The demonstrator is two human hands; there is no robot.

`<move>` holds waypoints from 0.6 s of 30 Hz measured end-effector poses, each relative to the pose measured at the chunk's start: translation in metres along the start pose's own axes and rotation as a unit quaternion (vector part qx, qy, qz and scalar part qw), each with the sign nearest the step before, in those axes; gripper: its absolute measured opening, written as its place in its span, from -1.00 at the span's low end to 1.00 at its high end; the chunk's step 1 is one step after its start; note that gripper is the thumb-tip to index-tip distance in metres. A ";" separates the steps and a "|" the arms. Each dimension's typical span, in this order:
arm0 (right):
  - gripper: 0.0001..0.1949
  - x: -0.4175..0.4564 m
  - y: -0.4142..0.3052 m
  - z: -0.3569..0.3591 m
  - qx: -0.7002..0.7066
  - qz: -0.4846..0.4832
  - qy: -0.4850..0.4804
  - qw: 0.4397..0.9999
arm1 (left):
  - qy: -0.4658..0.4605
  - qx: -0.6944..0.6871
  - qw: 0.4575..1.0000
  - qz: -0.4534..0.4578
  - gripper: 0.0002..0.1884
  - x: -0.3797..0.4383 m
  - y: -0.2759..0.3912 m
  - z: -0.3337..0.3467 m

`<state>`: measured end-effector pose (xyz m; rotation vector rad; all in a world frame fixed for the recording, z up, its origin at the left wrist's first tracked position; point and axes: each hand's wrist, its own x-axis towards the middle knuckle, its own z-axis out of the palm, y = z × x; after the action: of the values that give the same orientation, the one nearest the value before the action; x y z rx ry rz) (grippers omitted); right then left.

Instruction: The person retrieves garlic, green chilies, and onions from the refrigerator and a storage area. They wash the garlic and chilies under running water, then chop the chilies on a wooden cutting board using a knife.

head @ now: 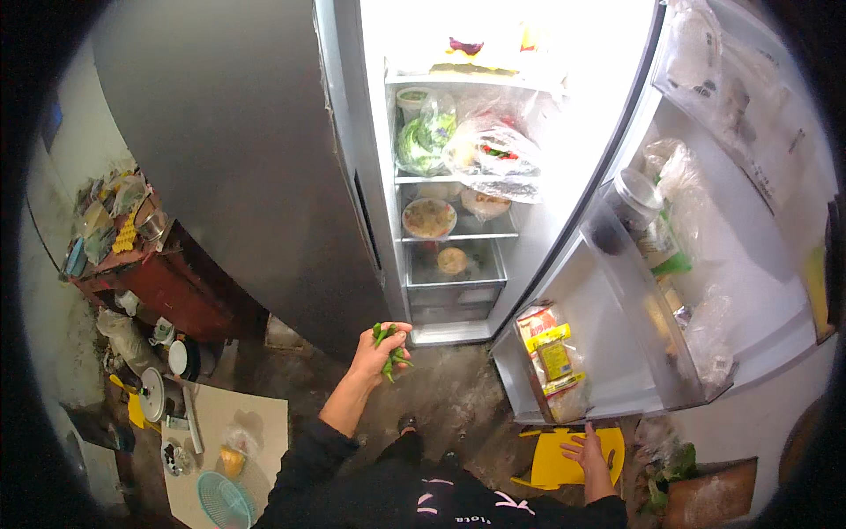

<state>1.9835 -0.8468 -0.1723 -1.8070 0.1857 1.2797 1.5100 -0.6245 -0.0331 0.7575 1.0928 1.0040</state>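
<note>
Several green chili peppers [395, 357] stick out of my left hand [375, 356], whose fingers are closed around them in front of the open refrigerator [449, 334]. My right hand [585, 453] is empty with its fingers spread, below the open refrigerator door [608, 330] and over a yellow plastic stool [545, 456]. On the lit shelves are a bag of leafy greens [423, 142], a clear plastic bag [492, 152] with red and green food, and a bowl of food [429, 218]. The door bins hold yellow and red packets [554, 357] and a lidded jar [638, 192].
At the lower left, a pale table [264, 413] bears a teal plastic basket [225, 499], a bag with yellow food [232, 459] and a lidded pot [153, 395]. A cluttered reddish cabinet [145, 284] stands behind it. Leafy greens [677, 466] lie near a brown board [714, 492] at the lower right.
</note>
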 end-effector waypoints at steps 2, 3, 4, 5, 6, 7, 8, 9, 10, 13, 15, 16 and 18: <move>-0.37 0.001 0.020 0.012 -0.168 0.042 -0.103 0.979 | 0.014 -0.010 1.000 -0.020 -0.80 -0.006 0.000 -0.010; -0.42 0.002 0.026 0.021 -0.249 0.060 -0.152 0.955 | 0.034 -0.017 0.999 -0.023 -0.83 -0.008 0.003 -0.011; -0.47 0.002 0.030 0.034 -0.269 0.056 -0.185 0.943 | 0.039 -0.010 0.999 -0.013 -0.83 -0.006 0.006 -0.014; -0.52 0.002 0.034 0.051 -0.290 0.053 -0.219 0.930 | 0.046 -0.003 0.999 -0.004 -0.84 -0.004 0.009 -0.018; -0.56 0.004 0.037 0.068 -0.310 0.052 -0.252 0.915 | 0.054 0.005 0.999 0.003 -0.84 -0.002 0.012 -0.023; -0.59 0.013 0.039 0.087 -0.322 0.039 -0.269 0.907 | 0.043 0.011 0.999 0.012 -0.84 0.000 0.015 -0.026; -0.61 0.024 0.038 0.109 -0.333 0.026 -0.286 0.898 | 0.032 0.018 0.999 0.021 -0.84 0.002 0.020 -0.026; -0.64 0.030 0.036 0.130 -0.342 0.014 -0.301 0.890 | 0.018 0.026 0.999 0.028 -0.83 0.006 0.023 -0.027; -0.68 0.024 0.032 0.158 -0.333 -0.018 -0.306 0.892 | 0.012 0.032 0.999 0.028 -0.82 0.009 0.025 -0.029; -0.67 0.033 0.005 0.244 -0.428 -0.066 -0.374 0.820 | -0.002 0.063 0.997 0.035 -0.80 0.023 0.033 -0.030; -0.62 0.042 -0.006 0.295 -0.403 -0.110 -0.384 0.823 | -0.020 0.058 0.998 0.017 -0.79 0.037 0.026 -0.035; -0.62 0.045 -0.016 0.322 -0.404 -0.142 -0.404 0.809 | -0.025 0.056 0.998 0.008 -0.78 0.043 0.024 -0.037; -0.63 0.052 -0.032 0.371 -0.384 -0.196 -0.422 0.798 | -0.033 0.073 0.997 -0.004 -0.77 0.054 0.018 -0.035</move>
<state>1.7712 -0.5407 -0.2236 -1.5292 -1.3046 1.8413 1.4787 -0.5669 -0.0473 0.8966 1.1196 0.8927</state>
